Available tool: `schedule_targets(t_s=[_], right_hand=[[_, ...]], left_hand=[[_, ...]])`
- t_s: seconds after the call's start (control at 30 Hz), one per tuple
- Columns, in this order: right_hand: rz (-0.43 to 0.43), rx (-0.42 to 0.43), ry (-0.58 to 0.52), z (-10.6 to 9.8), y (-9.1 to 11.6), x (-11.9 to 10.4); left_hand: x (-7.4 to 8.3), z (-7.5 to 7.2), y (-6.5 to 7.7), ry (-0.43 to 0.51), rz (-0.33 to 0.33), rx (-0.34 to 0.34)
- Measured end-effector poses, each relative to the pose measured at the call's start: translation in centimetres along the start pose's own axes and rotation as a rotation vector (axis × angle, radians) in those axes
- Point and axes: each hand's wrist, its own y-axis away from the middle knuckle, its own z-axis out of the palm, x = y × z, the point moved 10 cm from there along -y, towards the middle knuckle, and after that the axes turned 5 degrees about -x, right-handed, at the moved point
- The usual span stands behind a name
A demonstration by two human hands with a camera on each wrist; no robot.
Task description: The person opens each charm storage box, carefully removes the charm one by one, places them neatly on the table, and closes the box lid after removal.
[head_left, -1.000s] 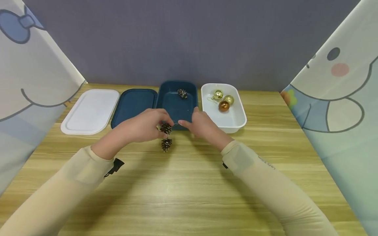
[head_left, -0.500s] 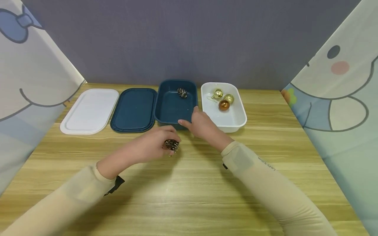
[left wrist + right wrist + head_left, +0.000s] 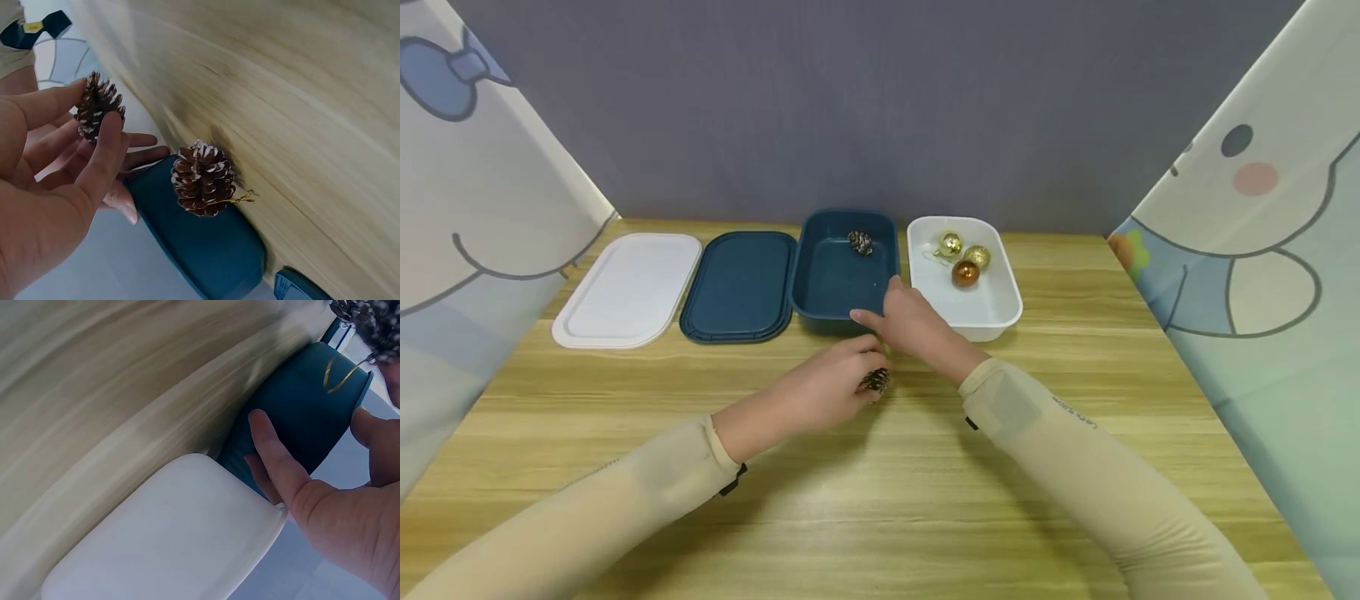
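My left hand (image 3: 838,379) pinches a pinecone (image 3: 875,380) between thumb and fingers, just in front of the dark blue box (image 3: 838,290). In the left wrist view, a second frosted pinecone (image 3: 203,178) with a gold string appears beside that hand; whether it hangs or stands on the table I cannot tell. From the head it is hidden. Against the near right corner of the blue box rests my right hand (image 3: 913,321), thumb at the rim and fingers extended on the outer wall. One more pinecone (image 3: 860,242) lies inside, towards the back.
To the right stands a white box (image 3: 988,319) holding a copper ball (image 3: 966,273), a shiny gold ball (image 3: 951,243) and a glittery gold ball (image 3: 977,257). A blue lid (image 3: 741,283) and a white lid (image 3: 628,287) lie left of the blue box.
My left hand has moved right and towards me, from the blue box's front left corner to close by the right hand, carrying the pinecone. The right hand has stayed at the box.
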Motion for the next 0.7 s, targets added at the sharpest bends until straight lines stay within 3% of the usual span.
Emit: schedule_targets(t_s=[0.3, 0.7], right_hand=[[-0.011, -0.003, 0.001, 0.2, 0.2, 0.0], [-0.024, 0.006, 0.018, 0.1, 0.4, -0.2]], left_hand=[[-0.7, 1.0, -1.0, -0.047, -0.013, 0.004], [-1.3, 1.8, -1.6, -0.037, -0.022, -0.003]])
